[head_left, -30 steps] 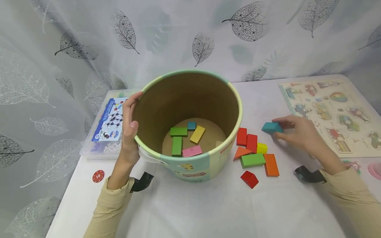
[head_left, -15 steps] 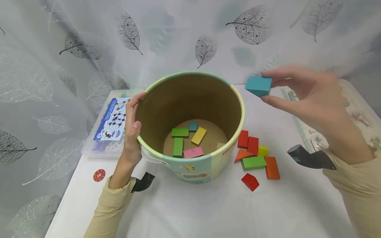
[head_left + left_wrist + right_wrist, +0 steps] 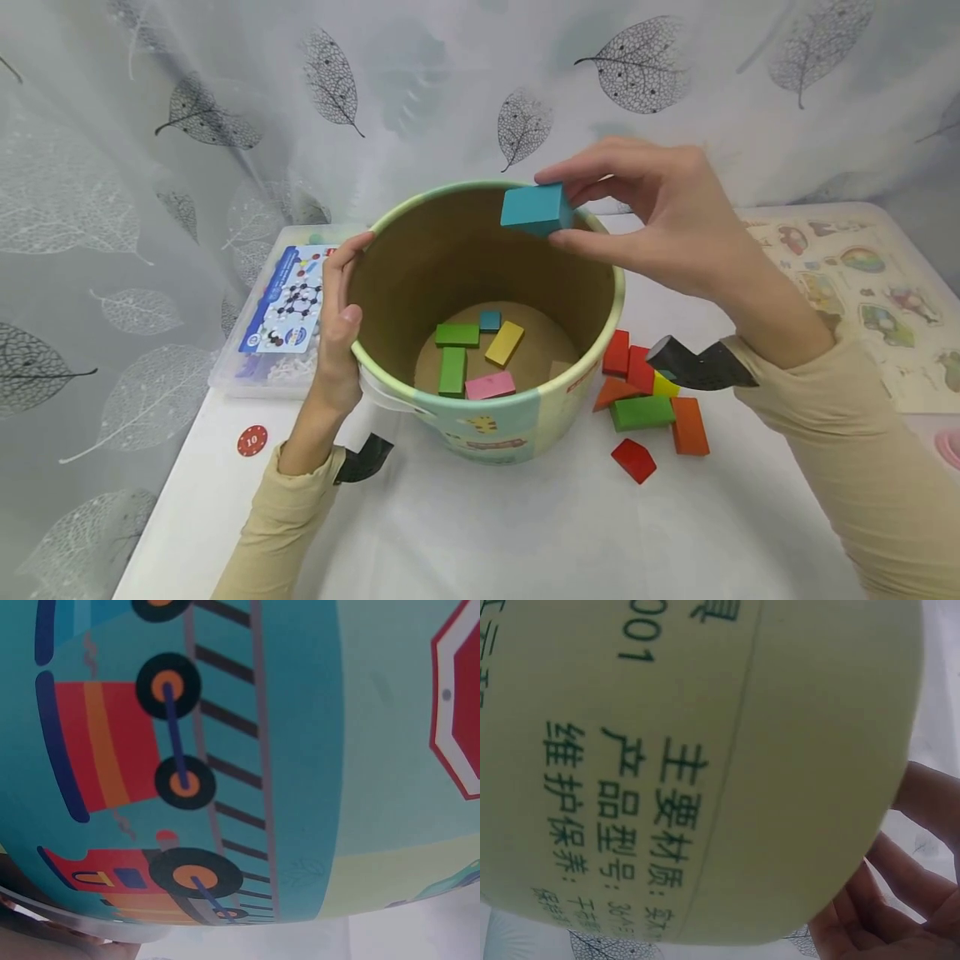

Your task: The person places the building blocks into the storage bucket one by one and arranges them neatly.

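A teal block point(image 3: 536, 208) is pinched between the thumb and fingers of my right hand point(image 3: 667, 221), above the right part of the bucket's opening. My left hand point(image 3: 336, 333) grips the left rim of the round bucket point(image 3: 480, 421), thumb outside. On the bucket's floor lie two green blocks point(image 3: 457, 336), a yellow block point(image 3: 505, 343), a pink block point(image 3: 491, 385) and a small blue block point(image 3: 490, 322). In the right wrist view, the printed bucket wall hides the block; some fingers point(image 3: 900, 892) show. Train pictures on the bucket wall point(image 3: 300, 750) fill the left wrist view.
Right of the bucket lies a loose group of blocks: red point(image 3: 617, 353), orange point(image 3: 690, 426), green point(image 3: 642, 412) and yellow point(image 3: 664, 384). A clear plastic box point(image 3: 262, 367) stands at left, near a red chip point(image 3: 252, 440). A picture puzzle board point(image 3: 885, 300) lies at right.
My right hand has lifted the teal block from the table and carried it left, over the bucket's opening. My left hand still holds the rim.
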`<state>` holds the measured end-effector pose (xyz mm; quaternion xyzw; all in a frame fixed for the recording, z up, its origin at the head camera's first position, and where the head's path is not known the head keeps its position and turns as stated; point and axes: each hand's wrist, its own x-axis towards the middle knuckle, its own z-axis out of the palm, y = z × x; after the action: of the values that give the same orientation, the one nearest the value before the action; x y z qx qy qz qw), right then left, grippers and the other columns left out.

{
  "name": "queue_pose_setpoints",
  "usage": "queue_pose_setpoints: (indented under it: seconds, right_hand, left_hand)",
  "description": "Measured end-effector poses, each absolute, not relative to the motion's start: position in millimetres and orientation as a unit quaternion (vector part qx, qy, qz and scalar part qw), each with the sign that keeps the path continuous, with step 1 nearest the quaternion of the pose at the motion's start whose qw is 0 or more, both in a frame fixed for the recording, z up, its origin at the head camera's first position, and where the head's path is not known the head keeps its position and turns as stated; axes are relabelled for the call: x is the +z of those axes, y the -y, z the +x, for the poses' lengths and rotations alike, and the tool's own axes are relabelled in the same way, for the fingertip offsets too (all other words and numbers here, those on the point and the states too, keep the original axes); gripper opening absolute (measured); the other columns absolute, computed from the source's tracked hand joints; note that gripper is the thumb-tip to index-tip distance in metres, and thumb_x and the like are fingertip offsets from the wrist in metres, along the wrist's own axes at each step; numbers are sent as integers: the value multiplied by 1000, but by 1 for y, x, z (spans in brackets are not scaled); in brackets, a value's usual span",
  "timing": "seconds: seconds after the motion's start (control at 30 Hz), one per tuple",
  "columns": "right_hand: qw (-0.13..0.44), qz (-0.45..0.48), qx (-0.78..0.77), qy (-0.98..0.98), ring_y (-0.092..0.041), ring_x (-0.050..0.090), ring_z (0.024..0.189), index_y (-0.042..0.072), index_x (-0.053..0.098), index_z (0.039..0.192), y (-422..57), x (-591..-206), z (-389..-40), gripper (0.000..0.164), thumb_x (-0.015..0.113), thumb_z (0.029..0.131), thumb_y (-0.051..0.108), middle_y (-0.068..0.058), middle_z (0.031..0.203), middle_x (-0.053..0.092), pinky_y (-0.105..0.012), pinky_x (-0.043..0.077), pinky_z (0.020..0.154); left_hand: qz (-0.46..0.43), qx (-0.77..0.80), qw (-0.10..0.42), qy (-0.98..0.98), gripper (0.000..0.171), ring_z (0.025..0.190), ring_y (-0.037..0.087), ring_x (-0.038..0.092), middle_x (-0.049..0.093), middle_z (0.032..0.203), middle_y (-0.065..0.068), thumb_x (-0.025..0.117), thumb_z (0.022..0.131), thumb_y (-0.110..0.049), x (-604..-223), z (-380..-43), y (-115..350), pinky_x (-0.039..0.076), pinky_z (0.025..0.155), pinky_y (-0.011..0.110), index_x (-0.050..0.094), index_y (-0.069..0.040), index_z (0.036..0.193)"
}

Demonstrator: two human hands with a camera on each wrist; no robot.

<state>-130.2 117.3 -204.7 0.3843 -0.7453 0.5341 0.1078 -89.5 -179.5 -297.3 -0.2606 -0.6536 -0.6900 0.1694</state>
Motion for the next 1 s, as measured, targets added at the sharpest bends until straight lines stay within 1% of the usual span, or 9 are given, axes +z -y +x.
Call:
queue_pose_setpoints:
  seconds: [0.2,0.3,0.47,0.57,0.63,0.7,0.87,0.93,1.0]
  right_hand:
    - [91,396,549,731,-17,65,93,-5,69,110,-116,-205,-130,39,77,72,-11,-7,104,69,-20,52,89]
    - [86,397,557,724,-18,66,94,-5,69,110,-121,-205,-130,40,76,72,-13,-9,105,69,-22,52,90]
    - [106,376,558,732,-20,67,97,-6,68,114,-144,-207,-129,46,75,70,-18,-11,108,70,-22,52,91]
    - [110,361,568,731,-20,67,98,-10,66,114,-165,-216,-132,46,73,70,-21,-13,108,69,-21,52,91]
    - [101,338,559,750,-19,66,99,-10,65,115,-179,-226,-132,46,73,71,-20,-12,109,69,-19,51,91]
    - [86,311,532,782,-14,66,100,-6,66,118,-193,-242,-132,47,75,72,-16,-8,111,69,-15,49,91]
    - [18,239,437,867,0,63,100,11,67,120,-222,-298,-124,46,79,77,-1,6,113,67,-5,44,87]
    - [-10,219,423,879,1,62,98,15,67,119,-231,-320,-119,44,80,78,3,11,111,67,-4,43,86]
    - [-32,213,417,883,0,63,97,17,68,117,-239,-339,-113,43,80,78,5,9,110,68,-4,43,87]
  left_hand:
    - [-258,-690,170,655,75,134,37,31,37,144,20,50,88,-55,-298,-90,179,29,110,42,33,-8,144]
    - [-258,-690,171,654,75,134,37,32,38,144,20,50,88,-55,-298,-90,179,29,110,42,33,-8,144]
    - [-261,-689,171,654,76,135,37,31,38,144,21,49,88,-56,-297,-91,178,29,110,42,32,-7,144]
    - [-262,-690,171,653,75,135,37,31,38,143,21,49,88,-55,-296,-91,178,29,110,42,32,-7,144]
    - [-262,-691,171,651,75,135,37,32,38,143,21,50,88,-55,-296,-90,178,29,110,41,32,-7,144]
    - [-262,-693,171,650,75,135,37,32,38,143,20,50,88,-54,-296,-90,178,29,110,41,32,-7,144]
    - [-260,-693,170,651,76,136,36,31,38,144,20,50,88,-55,-296,-89,177,28,111,41,32,-7,144]
    - [-259,-693,169,652,76,136,36,31,38,144,20,50,88,-55,-296,-89,177,28,110,41,32,-7,144]
    - [-257,-694,170,651,75,135,36,32,38,144,20,50,88,-54,-296,-88,176,28,110,41,32,-7,144]
